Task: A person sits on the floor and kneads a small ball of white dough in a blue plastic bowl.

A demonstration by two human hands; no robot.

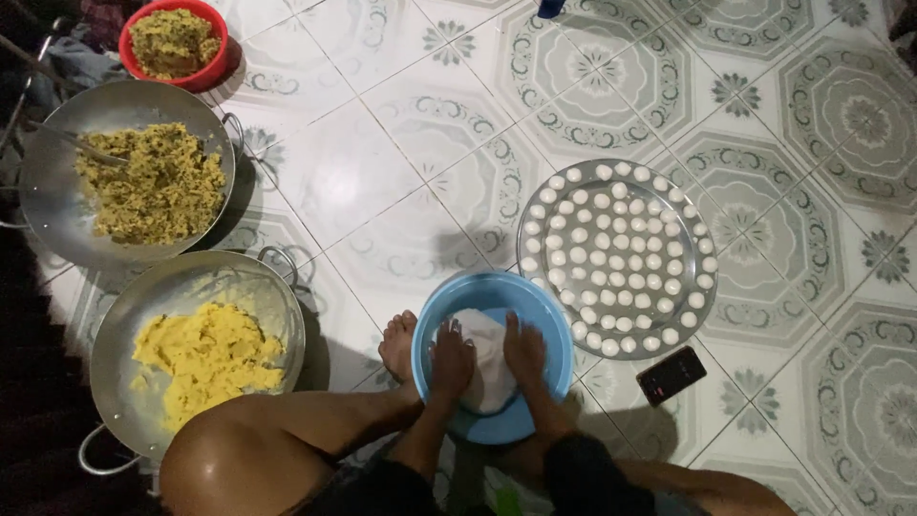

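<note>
One blue basin (435, 311) on tiled floor (401, 134), one lump of white dough (485, 358) inside. Round metal tray (712, 234) just right of basin, several dozen small white dough balls, too many for exact count. Two woks, one red bowl at left. Open floor ahead. Left hand (451, 358), right hand (524, 349) palms down, fingers curled, pressing dough from both sides.

Light: dim and uneven, brightest at centre frame.
Edges: left edge and lower corners fall nearly black.
Shadows: soft, dark beside the pans at left.
Glare: sheen on knee, lower left.
Focus: slightly soft, grainy.
</note>
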